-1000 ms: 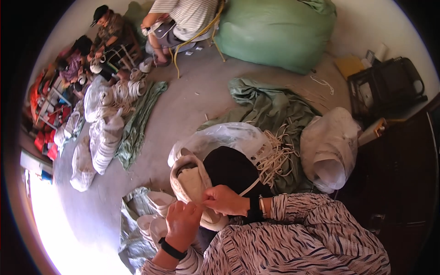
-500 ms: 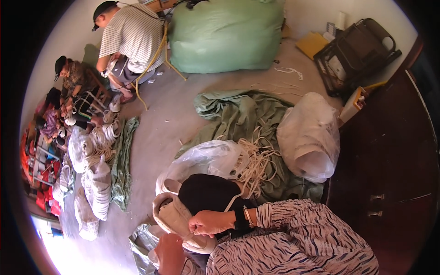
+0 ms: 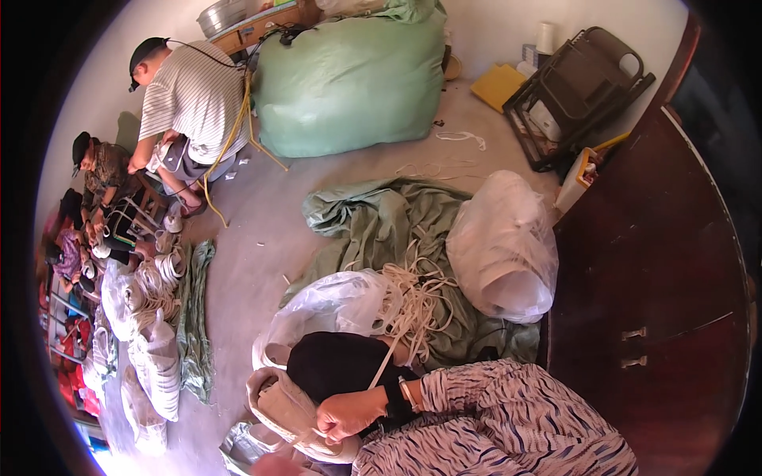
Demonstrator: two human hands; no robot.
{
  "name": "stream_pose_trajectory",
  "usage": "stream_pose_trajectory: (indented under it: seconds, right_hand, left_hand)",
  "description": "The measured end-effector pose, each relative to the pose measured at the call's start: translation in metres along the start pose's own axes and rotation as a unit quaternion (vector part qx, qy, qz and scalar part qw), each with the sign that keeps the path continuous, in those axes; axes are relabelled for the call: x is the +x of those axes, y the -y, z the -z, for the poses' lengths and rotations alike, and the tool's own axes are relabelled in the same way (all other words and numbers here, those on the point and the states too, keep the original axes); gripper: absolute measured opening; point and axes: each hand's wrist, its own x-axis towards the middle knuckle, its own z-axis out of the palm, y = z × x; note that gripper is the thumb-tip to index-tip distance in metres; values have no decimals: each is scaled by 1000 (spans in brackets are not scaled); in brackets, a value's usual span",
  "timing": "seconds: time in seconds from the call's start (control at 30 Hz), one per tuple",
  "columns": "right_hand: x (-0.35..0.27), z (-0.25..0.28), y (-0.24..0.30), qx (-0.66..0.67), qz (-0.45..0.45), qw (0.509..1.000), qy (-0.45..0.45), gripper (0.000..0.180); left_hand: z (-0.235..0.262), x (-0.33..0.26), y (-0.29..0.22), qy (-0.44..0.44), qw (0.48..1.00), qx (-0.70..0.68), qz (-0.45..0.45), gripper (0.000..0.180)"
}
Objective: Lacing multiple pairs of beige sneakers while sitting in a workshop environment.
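Fingers of the right hand (image 3: 349, 412) are curled shut around a cream strap (image 3: 381, 371), which is pinched against a coil of cream webbing (image 3: 282, 408) at the lower edge of the view. Only a sliver of the left hand (image 3: 274, 466) is seen beneath the coil, so the state of its fingers cannot be told. A black bundle (image 3: 337, 366) is seen just behind the coil, touching it. Beyond that, a clear plastic bag (image 3: 329, 305) and a loose tangle of cream straps (image 3: 413, 305) are laid on a green cloth (image 3: 381, 222). Farther off, a large green sack (image 3: 349, 79) is stood by the wall, beside a crouching person in a striped shirt (image 3: 194, 95).
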Motion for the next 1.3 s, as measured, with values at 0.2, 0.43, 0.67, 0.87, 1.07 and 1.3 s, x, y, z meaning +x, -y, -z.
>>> stream_pose_trajectory:
  seconds: [0.2,0.43,0.67,0.87,1.07,1.3]
  right_hand:
    - [-69,64,54,435,126,888,-79,21]
    - [-202,175,52,556,386,683,-273,18]
    - [-407,247,86,342,267,606,-667,21]
    - [-575,243,20,3,-83,509,-857,40]
    - [-367,204,-46,189,-59,698,-688,27]
    - [-68,17,42,-407,28,894,-187,34]
  left_hand:
    - [127,-89,136,-423,901,17,93,18]
    - [80,-45,-62,-484,843,162,167,42]
    - [-26,109,-360,-431,886,8,170,37]
    - [55,85,-167,-430,873,-111,201,33]
    - [215,-138,144,-473,831,-199,215,31]
    - [132,-82,130,-338,925,-27,173,36]
